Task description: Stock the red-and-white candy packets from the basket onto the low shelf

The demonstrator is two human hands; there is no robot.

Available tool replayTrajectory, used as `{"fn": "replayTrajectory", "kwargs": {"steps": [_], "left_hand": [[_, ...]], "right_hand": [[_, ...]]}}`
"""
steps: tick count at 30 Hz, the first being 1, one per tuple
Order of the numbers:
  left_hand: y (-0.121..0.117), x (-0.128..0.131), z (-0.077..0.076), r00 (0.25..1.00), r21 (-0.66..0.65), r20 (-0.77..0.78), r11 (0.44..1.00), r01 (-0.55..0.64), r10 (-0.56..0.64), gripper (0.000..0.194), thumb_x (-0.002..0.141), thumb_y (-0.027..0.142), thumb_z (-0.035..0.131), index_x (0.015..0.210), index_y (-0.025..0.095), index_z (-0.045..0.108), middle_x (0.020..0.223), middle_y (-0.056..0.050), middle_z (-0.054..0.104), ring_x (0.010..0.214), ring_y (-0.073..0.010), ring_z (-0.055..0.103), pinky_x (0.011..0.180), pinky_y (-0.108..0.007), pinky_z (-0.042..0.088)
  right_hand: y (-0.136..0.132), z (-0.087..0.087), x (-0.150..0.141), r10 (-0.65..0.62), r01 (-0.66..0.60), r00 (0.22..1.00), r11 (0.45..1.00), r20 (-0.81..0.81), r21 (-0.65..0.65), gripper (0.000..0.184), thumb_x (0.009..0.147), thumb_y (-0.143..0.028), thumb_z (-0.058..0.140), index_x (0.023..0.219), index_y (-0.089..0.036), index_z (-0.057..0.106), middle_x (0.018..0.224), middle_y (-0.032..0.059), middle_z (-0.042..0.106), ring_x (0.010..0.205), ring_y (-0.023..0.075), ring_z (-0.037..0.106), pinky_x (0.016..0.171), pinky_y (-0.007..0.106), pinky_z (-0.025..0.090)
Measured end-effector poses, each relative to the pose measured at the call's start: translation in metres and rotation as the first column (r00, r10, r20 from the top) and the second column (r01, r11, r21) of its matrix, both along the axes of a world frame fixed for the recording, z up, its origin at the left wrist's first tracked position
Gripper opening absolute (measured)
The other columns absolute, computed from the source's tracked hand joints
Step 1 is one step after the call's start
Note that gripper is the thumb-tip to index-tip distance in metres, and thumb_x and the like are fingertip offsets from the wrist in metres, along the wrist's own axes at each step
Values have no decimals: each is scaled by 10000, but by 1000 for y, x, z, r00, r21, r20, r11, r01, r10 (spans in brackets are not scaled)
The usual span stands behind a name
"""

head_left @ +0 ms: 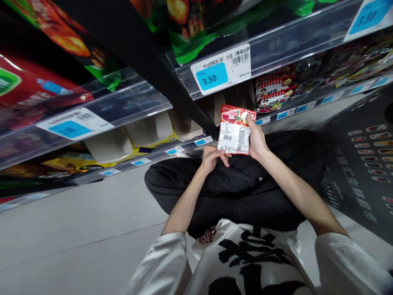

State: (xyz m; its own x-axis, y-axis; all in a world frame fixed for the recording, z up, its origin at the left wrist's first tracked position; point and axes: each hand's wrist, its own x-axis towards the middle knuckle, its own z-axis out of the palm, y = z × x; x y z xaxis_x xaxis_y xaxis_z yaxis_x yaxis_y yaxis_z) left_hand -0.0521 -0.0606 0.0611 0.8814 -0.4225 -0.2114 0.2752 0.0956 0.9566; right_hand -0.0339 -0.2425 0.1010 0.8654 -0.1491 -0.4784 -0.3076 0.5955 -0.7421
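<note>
Both of my hands hold a small red-and-white snack packet [233, 131] above my crossed legs, close to the lowest shelf. Its printed side with a barcode faces up toward me. My right hand [257, 139] grips the right edge, thumb on top near the upper corner. At the lower left corner, my left hand [211, 158] pinches the packet between thumb and fingers. The fingers beneath the packet are partly hidden.
Snack shelves with a price label [220, 69] run across the front, parted by a black upright [147, 49]. Red-striped snack bags [273, 92] sit on the lower shelf. A dark grey shopping basket [353, 164] stands at right, on the pale tiled floor [76, 229].
</note>
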Motion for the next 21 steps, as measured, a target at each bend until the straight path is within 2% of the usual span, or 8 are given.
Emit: {"fn": "replayTrajectory", "kwargs": {"steps": [6,15,21], "left_hand": [[0,0,1,1000,12,5,1000,4,-4,393,751,478,693,495,184,731,484,-89,676,624,-281,736,747,-404,582],[0,0,0,1000,32,12,999,0,-1,418,766,500,690,507,174,729,496,-96,681,619,-275,725,709,-392,564],[-4,0,-5,996,46,73,997,-54,51,419,854,528,681,728,140,772,605,-86,733,560,-200,672,596,-320,495]], "right_hand": [[0,-1,0,-15,15,1000,1000,-5,6,572,749,-723,731,988,-204,753,840,71,794,920,289,758,835,411,579],[-1,-3,1,-17,16,1000,1000,-17,-26,548,771,-713,708,965,-202,747,863,67,800,948,291,760,853,404,584],[-2,-8,4,-58,58,998,998,7,6,588,762,-734,696,1003,-199,743,886,83,798,971,307,756,876,442,582]]}}
